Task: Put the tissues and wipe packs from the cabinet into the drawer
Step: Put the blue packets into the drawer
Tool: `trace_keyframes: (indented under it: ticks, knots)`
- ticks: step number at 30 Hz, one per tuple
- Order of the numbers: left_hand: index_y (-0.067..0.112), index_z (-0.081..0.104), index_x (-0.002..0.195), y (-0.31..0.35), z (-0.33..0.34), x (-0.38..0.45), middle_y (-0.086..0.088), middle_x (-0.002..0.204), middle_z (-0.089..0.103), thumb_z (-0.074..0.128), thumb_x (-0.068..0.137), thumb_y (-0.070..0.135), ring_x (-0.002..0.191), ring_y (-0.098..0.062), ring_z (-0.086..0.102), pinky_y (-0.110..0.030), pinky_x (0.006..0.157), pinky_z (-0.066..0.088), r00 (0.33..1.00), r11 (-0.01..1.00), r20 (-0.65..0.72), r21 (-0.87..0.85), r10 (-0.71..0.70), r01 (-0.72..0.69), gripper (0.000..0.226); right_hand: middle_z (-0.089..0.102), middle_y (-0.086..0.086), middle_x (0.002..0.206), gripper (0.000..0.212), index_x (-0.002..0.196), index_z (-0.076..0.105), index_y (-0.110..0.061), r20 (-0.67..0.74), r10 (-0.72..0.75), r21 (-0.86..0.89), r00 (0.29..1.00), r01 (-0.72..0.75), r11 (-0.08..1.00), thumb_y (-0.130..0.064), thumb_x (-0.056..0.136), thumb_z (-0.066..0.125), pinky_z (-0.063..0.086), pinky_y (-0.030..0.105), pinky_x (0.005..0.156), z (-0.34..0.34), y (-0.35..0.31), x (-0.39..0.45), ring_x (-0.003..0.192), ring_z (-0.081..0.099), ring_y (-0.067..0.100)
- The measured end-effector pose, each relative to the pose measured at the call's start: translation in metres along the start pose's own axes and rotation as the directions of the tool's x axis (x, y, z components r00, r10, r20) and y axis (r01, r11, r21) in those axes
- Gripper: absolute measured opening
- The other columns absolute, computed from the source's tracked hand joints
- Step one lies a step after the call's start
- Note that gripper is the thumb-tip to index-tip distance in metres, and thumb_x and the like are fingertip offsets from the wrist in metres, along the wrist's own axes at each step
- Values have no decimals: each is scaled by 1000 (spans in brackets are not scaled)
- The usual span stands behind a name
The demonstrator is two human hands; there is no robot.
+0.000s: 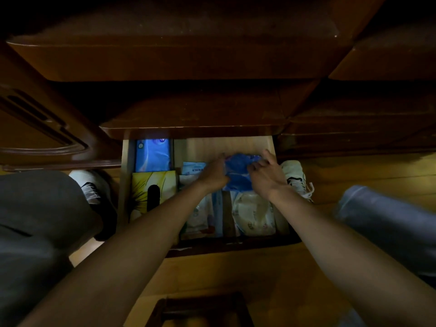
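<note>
Dark wood cabinet (188, 55) towers over the pulled-out drawer (126, 180), light is poor. Drawer is mostly full: blue tissue box (153, 154) in the back-left corner, yellow tissue box (153, 192) just in front of it along the left wall, pale wipe packs (253, 215) lined up toward the front-right.

Step in hand looks like placement: blue pack (238, 171) sits mid-drawer toward the back, atop or against the pale ones, can't tell which. Left hand (213, 174) and right hand (267, 175) both rest on it, fingers curled loosely round its sides, half open, more pressing than clamping.

Next move, my guess: let go, pull both hands clear, reach back to the cabinet for anything left.
</note>
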State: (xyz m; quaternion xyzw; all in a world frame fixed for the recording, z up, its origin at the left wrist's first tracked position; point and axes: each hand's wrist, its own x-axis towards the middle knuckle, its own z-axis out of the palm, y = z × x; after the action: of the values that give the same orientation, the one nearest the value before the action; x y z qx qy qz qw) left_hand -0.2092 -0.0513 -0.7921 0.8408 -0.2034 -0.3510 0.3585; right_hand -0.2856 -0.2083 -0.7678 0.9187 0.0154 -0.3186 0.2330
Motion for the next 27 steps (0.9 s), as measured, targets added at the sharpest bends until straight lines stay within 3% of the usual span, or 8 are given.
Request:
trace_keyframes:
  ticks: [3,5,10,13,15,20,22,27]
  knots:
    - [15,56,131,0,-12,-11,-9,127,60,59,92,17,115,-25,58,-38,92,50,993,998,-119,52,-20,27,39,69,-1,118,32,127,62,-23,-35,38,31,999,-37,999,-34,101,46,8,46,125,-11,-2,0,124,54,21]
    - [17,61,127,-6,-27,-25,-8,126,63,57,93,20,113,-25,60,-38,91,52,991,994,-129,97,-44,57,34,71,-3,111,24,115,66,-27,-73,63,70,995,-57,996,-34,98,52,19,42,119,-20,0,-1,119,55,20]
    - [22,63,126,-24,-72,-68,-9,122,68,54,93,25,109,-31,64,-36,84,53,982,949,-187,310,1,59,35,67,2,124,29,123,64,-21,-233,159,278,960,-91,956,-27,96,55,38,40,103,-35,-7,-8,122,54,24]
    - [27,60,126,-33,-95,-98,-9,123,64,53,93,32,116,-30,57,-39,84,49,975,865,-213,498,61,55,34,66,5,128,29,122,65,-21,-176,147,440,973,-56,896,-24,97,52,44,41,102,-46,-20,-12,126,53,25]
    - [26,57,127,-45,-104,-119,-8,127,59,50,94,35,123,-29,50,-42,91,48,986,791,-155,610,58,49,35,64,9,132,31,124,66,-23,-108,83,513,991,-15,858,-26,97,53,48,40,100,-53,-26,-19,126,55,28]
    - [12,52,133,-75,-102,-160,-10,144,44,45,100,37,138,-31,36,-46,110,37,971,658,90,749,-223,82,42,63,2,136,27,122,66,-33,-40,-45,588,998,60,807,-37,96,59,52,33,93,-82,-33,-44,118,63,26]
    - [11,48,138,-71,-101,-168,-8,149,40,45,101,34,141,-30,32,-45,111,35,970,675,121,736,-210,54,44,65,-1,134,27,122,65,-34,-73,-49,600,996,83,796,-36,96,58,51,33,93,-99,-33,-57,118,62,24]
    - [28,48,140,-23,-133,-177,-2,142,50,51,96,37,123,-26,55,-39,92,47,996,778,-69,622,-64,93,45,70,-7,124,28,123,68,-34,-231,-13,604,973,154,782,-35,96,60,51,32,91,-146,-19,-97,114,65,19]
